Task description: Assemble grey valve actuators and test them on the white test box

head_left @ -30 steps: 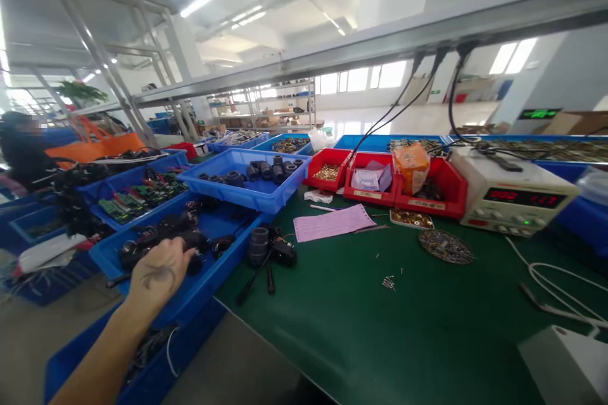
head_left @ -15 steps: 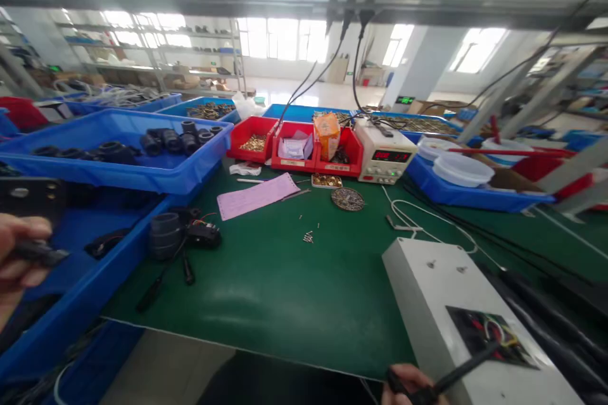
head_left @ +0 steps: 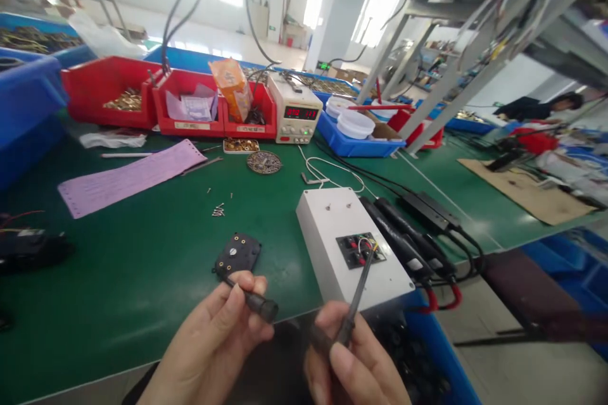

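Observation:
My left hand (head_left: pixel 213 332) is closed around a black cable connector (head_left: pixel 261 306), its round end pointing right. The connector's lead runs back to a flat black square housing (head_left: pixel 243 254) with brass inserts, just beyond my fingers. In my right hand (head_left: pixel 356 354) I grip another black cable connector (head_left: pixel 321 338), which is blurred. From it a black cable (head_left: pixel 363 280) leads up to the terminal panel (head_left: pixel 352 254) on a white box (head_left: pixel 327 221). The two connectors are apart, close to each other, above the table's front edge.
Several small screws (head_left: pixel 218 210) lie on the green table (head_left: pixel 161 266). Behind are a pink sheet (head_left: pixel 137 174), a round patterned disc (head_left: pixel 264 162), red bins (head_left: pixel 109 85) and a power supply (head_left: pixel 294 111). Black cylinders (head_left: pixel 399 240) flank the white box. Another person (head_left: pixel 546 104) is at the far right.
My left hand has come from the blue bin at the left to the middle, bringing the black housing and its connector. My right hand has risen with its connector. The view has turned right.

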The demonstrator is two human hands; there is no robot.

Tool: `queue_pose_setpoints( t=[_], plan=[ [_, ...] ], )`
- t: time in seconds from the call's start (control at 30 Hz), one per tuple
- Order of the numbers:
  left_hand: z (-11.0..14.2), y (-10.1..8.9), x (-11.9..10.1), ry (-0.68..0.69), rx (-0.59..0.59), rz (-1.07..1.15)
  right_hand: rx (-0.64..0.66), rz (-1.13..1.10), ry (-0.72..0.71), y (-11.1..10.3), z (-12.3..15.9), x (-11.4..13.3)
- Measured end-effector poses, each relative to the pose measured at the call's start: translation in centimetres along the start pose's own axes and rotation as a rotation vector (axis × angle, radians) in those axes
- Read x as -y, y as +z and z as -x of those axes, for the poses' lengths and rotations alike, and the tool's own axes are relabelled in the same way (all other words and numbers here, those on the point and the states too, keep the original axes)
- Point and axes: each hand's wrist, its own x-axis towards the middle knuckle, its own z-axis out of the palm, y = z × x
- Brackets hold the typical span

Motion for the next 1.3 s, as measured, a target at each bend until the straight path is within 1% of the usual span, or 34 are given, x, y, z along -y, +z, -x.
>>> queue_pose_setpoints(
  t=[0.07, 0.13, 0.3, 0.37, 0.5, 0.6, 0.7, 0.8, 0.93, 1.0, 1.17, 1.3],
  plan=[
    [-0.1, 0.0, 0.2, -0.062, -0.019, 0.041, 0.082, -0.015, -0.003, -0.2, -0.1, 0.1],
    [-0.1, -0.2, 0.2, -0.089, -0.042, 0.051, 0.120, -0.019, 0.003, -0.2, -0.1, 0.3],
    [-0.1, 0.2, 0.9, -0.115, -0.040, 0.012, 0.116, -0.039, 0.046, 0.1, 0.0, 0.9],
    [-0.1, 0.6, 1.3, -0.085, -0.064, -0.043, 0.100, -0.033, 0.067, 0.2, 0.0, 1.0],
    [-0.5, 1.5, 1.9, 0.003, -0.167, -0.157, 0.099, -0.035, 0.040, 0.0, -0.2, 0.8],
    [-0.9, 1.6, 2.0, 0.050, -0.190, -0.223, 0.094, 0.000, 0.044, -0.1, -0.3, 0.6],
    [-0.9, 1.1, 2.0, 0.090, -0.192, -0.297, 0.086, 0.048, 0.065, -0.1, -0.2, 0.9],
    [-0.6, 0.2, 2.1, 0.128, -0.179, -0.389, 0.076, 0.074, 0.090, 0.0, -0.1, 1.2],
    [-0.1, -1.0, 2.3, 0.155, -0.107, -0.524, 0.086, 0.123, 0.095, -0.2, 0.0, 1.4],
    [-0.1, -1.3, 2.3, 0.156, -0.096, -0.574, 0.088, 0.154, 0.096, -0.4, 0.1, 1.4],
    [-0.2, -1.4, 2.4, 0.145, -0.162, -0.654, 0.077, 0.151, 0.112, -0.9, 0.2, 0.9],
    [-0.3, -1.0, 2.4, 0.161, -0.150, -0.642, 0.093, 0.100, 0.092, -0.7, 0.0, 0.7]
  ],
)
